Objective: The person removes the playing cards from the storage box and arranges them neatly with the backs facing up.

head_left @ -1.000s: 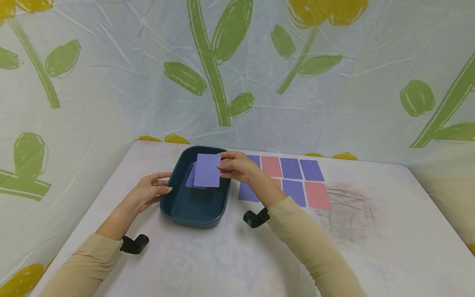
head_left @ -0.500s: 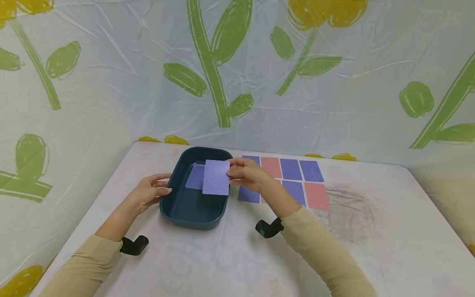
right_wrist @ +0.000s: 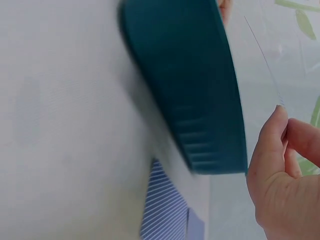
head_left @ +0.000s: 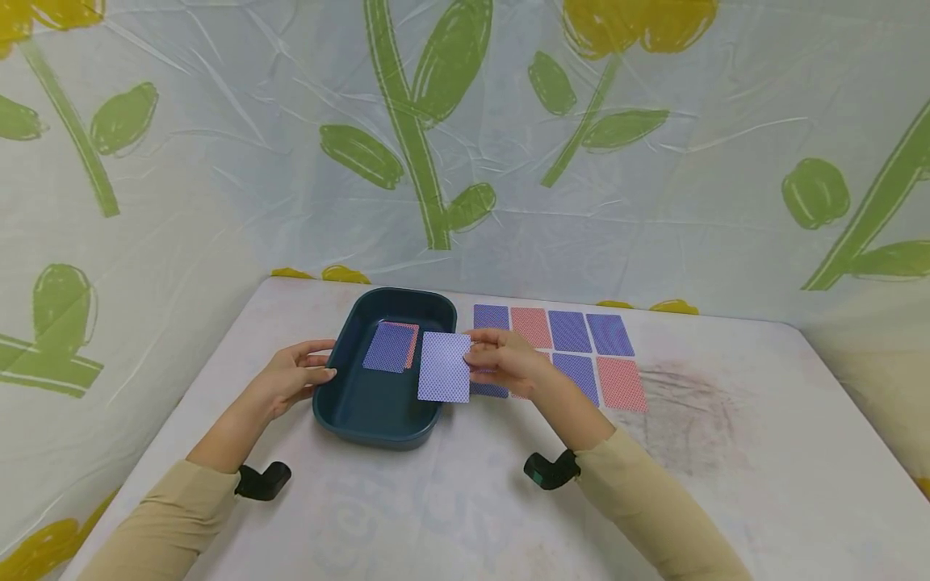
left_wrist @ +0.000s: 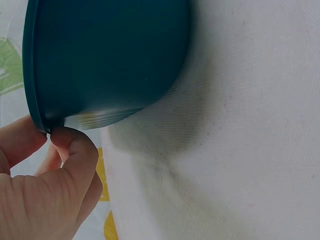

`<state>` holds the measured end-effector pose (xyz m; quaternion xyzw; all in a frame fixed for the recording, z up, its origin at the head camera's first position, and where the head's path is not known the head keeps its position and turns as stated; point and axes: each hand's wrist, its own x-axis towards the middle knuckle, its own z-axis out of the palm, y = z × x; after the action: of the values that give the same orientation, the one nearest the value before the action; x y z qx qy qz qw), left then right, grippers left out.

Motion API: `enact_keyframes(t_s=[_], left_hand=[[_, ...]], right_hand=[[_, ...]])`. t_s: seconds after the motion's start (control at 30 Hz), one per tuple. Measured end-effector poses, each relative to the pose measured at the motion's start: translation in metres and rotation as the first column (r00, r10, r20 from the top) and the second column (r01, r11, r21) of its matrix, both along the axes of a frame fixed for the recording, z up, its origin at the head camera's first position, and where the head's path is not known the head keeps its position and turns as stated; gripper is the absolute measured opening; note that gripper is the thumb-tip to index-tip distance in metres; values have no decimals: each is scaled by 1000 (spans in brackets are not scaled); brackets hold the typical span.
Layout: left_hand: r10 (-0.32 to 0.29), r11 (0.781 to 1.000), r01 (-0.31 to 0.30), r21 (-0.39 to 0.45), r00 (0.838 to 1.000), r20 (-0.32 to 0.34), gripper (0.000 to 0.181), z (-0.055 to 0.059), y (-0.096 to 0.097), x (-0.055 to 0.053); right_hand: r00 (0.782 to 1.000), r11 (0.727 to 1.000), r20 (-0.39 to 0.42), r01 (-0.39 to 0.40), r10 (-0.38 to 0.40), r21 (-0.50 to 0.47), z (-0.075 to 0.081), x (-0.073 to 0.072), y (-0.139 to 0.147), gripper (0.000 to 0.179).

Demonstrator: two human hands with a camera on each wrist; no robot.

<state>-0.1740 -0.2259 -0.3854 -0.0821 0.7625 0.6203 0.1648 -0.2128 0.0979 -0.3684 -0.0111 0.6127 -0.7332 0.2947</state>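
Note:
My right hand [head_left: 508, 361] pinches a blue-backed playing card [head_left: 445, 367] by its right edge, patterned back up. The card hangs over the right rim of a dark teal plastic bin [head_left: 378, 415]. Thumb and fingers of my left hand [left_wrist: 55, 175] pinch the bin's rim on the left side, with the bin standing on the table. Inside lie a blue-backed card [head_left: 388, 347] and, partly under it, a red-backed card [head_left: 412, 345]. From the right wrist, the held card shows almost edge-on above the bin wall, between thumb and fingers.
Right of the bin, two rows of face-down cards lie on the white table [head_left: 726, 500], including a red card [head_left: 622, 383] and a blue card [head_left: 610, 334]. My right hand covers part of the front row. A flower-printed sheet [head_left: 254, 161] rises behind the table.
My right hand has moved right and toward me with the blue card, from above the cards in the bin to its right rim, uncovering them. The left hand stays at the rim.

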Motion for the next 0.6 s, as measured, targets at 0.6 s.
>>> enact_keyframes(t_s=[0.6], left_hand=[[-2, 1000, 2, -3, 1000, -2, 60, -2, -3, -1]], right_hand=[[1000, 1000, 17, -17, 17, -8, -32, 19, 40, 42]])
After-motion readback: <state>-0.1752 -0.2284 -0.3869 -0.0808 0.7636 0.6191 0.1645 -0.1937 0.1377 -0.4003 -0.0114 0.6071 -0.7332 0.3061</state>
